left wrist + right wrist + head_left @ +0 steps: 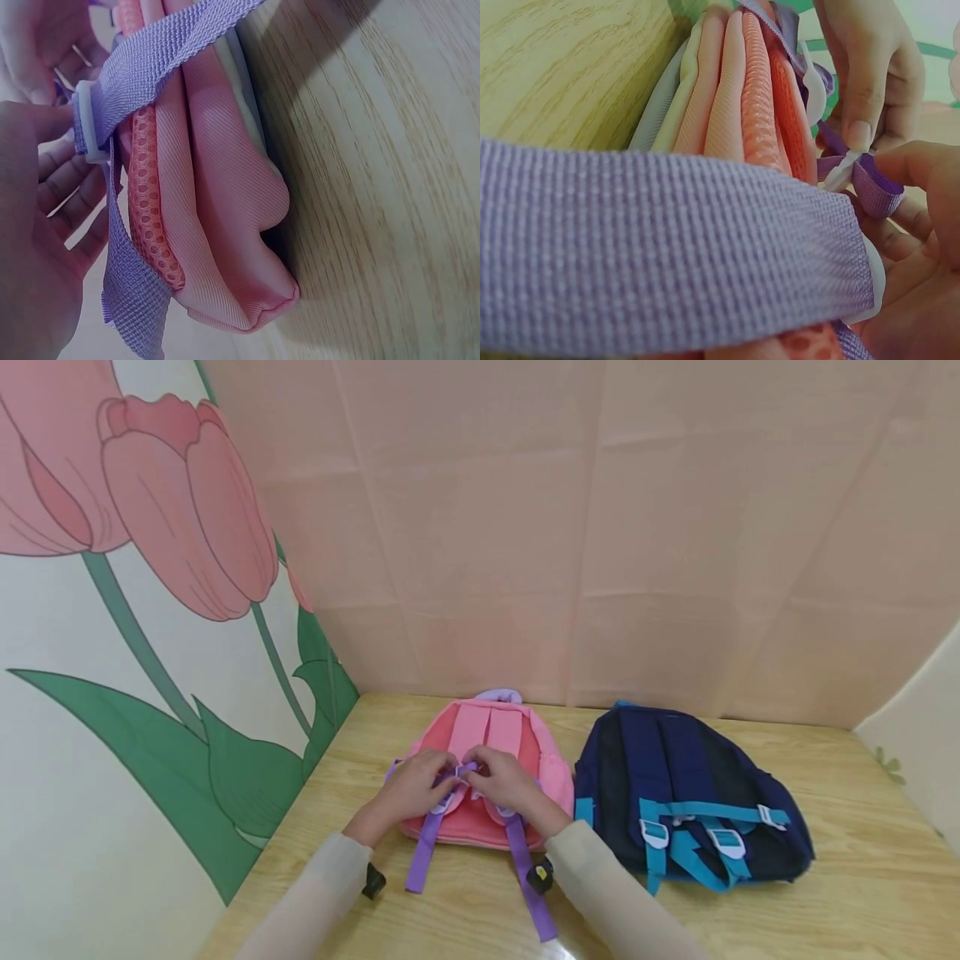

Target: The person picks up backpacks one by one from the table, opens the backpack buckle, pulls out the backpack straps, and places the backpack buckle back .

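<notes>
A pink child's backpack (551,777) lies with its shoulder straps facing up. Over its middle, my left hand (416,787) pinches a small white plastic buckle (844,171), thumb on top. My right hand (510,783) faces it from the other side and pinches a looped purple strap (877,189) that passes through this buckle. Two loose purple webbing ends (424,853) hang off the pack's lower edge onto the table. One of them crosses the left wrist view beside a white slider (91,120); another wide purple band (667,251) fills much of the right wrist view.
A navy backpack (693,760) with turquoise straps (705,810) and white buckles lies just right of the pink one. Both packs rest on a wooden table (870,827). Behind stands a pinkish cloth backdrop (600,527); a tulip-painted wall (60,793) borders the left side.
</notes>
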A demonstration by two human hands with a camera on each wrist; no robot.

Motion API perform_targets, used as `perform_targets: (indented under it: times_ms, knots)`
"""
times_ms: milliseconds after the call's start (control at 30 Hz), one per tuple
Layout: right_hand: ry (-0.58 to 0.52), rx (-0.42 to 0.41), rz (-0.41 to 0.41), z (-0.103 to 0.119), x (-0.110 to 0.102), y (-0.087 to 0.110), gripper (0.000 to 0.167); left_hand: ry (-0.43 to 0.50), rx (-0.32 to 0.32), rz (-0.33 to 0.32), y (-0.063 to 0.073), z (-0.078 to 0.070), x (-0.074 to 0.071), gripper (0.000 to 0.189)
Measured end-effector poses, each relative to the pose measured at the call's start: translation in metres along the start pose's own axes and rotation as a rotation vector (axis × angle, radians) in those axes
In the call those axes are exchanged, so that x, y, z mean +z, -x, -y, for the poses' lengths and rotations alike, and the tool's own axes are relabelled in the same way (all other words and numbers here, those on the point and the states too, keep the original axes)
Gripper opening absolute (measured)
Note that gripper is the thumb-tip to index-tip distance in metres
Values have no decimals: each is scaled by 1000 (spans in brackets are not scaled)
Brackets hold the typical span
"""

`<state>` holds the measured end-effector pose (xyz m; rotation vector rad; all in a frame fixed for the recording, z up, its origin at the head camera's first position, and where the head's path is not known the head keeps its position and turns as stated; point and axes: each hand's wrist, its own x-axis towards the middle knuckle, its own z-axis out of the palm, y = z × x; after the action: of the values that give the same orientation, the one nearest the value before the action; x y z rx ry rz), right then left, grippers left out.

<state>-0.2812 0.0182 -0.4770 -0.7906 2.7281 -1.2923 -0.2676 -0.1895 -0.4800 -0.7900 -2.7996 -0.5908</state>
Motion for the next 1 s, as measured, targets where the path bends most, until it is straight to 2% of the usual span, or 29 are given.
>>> perform_targets:
  times_ms: [533, 800, 1000]
  knots:
    - [-97, 62, -30, -9, -4, 5, 10, -9, 19, -6, -2, -1, 2, 22]
    - [-31, 19, -24, -5, -4, 4, 18, -4, 23, -13, -1, -1, 2, 22]
    - [-10, 23, 4, -3, -3, 4, 15, 4, 38, -3, -2, -3, 2, 21]
